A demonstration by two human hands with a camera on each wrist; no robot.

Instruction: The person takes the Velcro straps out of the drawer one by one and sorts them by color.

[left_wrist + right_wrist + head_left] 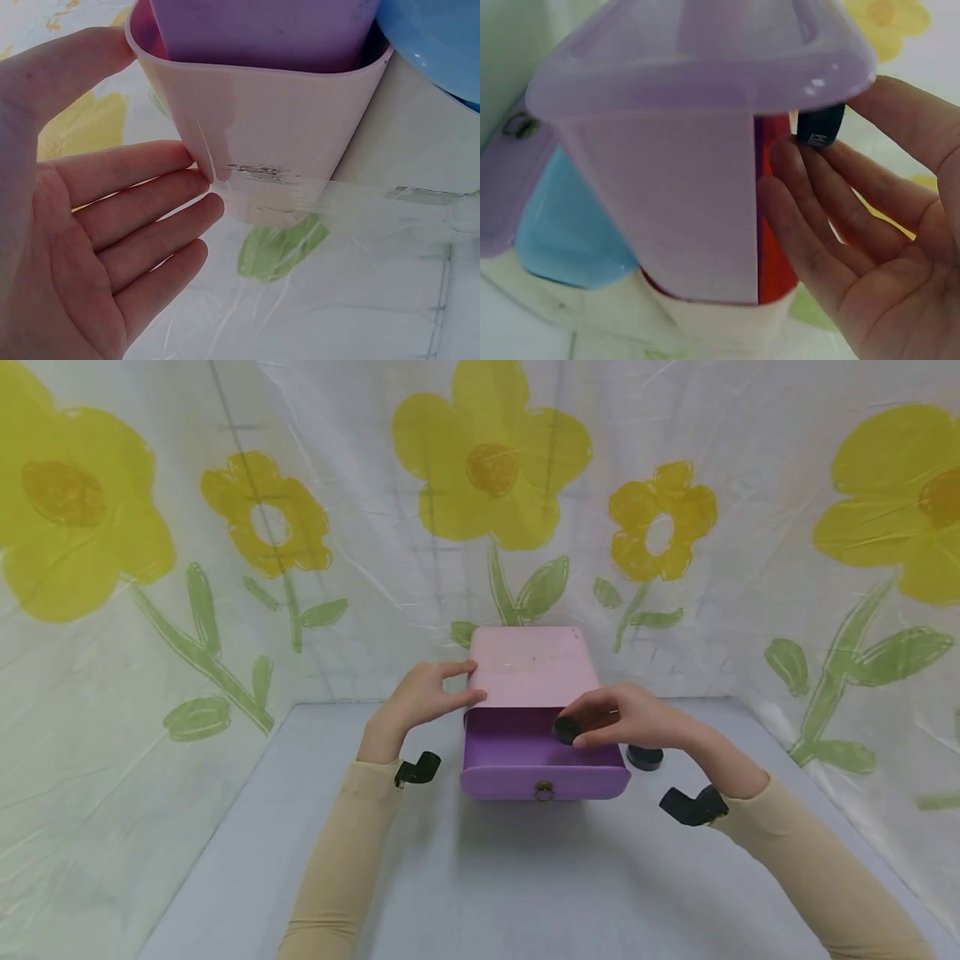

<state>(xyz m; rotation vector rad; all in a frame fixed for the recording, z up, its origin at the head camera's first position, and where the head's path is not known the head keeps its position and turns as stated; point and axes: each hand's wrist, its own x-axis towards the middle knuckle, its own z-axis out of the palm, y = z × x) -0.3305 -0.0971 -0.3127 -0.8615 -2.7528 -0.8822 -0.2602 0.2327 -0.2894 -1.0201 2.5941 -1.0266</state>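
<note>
A pale pink box stands near the back of the table with its purple drawer pulled out toward me. With fairly straight fingers, my left hand touches the box's left side; in the left wrist view the thumb is at its rim and the fingertips are against the wall. My right hand pinches a small black round piece between thumb and fingers over the drawer's right part. White lettering shows on the edge of this black round piece in the right wrist view, where the drawer front partly hides it.
Another black round piece lies on the table just right of the drawer. A blue rounded part shows beside the drawer in the right wrist view. Behind the box hangs a white sheet printed with yellow flowers.
</note>
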